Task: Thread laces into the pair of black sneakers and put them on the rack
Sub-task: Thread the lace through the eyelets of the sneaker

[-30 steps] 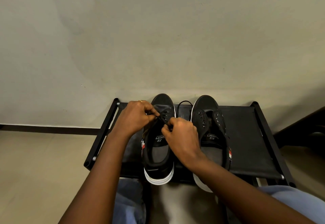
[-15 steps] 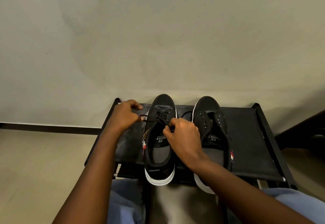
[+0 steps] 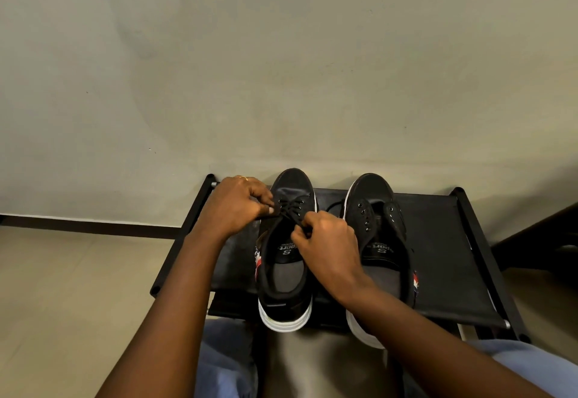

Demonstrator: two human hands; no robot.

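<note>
Two black canvas sneakers with white soles are sitting side by side on the black fabric-topped metal rack (image 3: pixel 438 241). The left hand (image 3: pixel 237 206) and right hand (image 3: pixel 328 241) are each pinching the thin black lace (image 3: pixel 289 208) over the left sneaker (image 3: pixel 286 272). The right sneaker (image 3: pixel 375 210) is lying unlaced.

Both arms reach forward, left hand (image 3: pixel 236 206) and right hand (image 3: pixel 328 242) with fingers curled, pinching.

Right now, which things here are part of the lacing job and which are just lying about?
In the job: left hand, right hand, lace, left sneaker, right sneaker, rack.
Lying about: spare lace between the sneakers' toes; dark furniture at far right.
</note>
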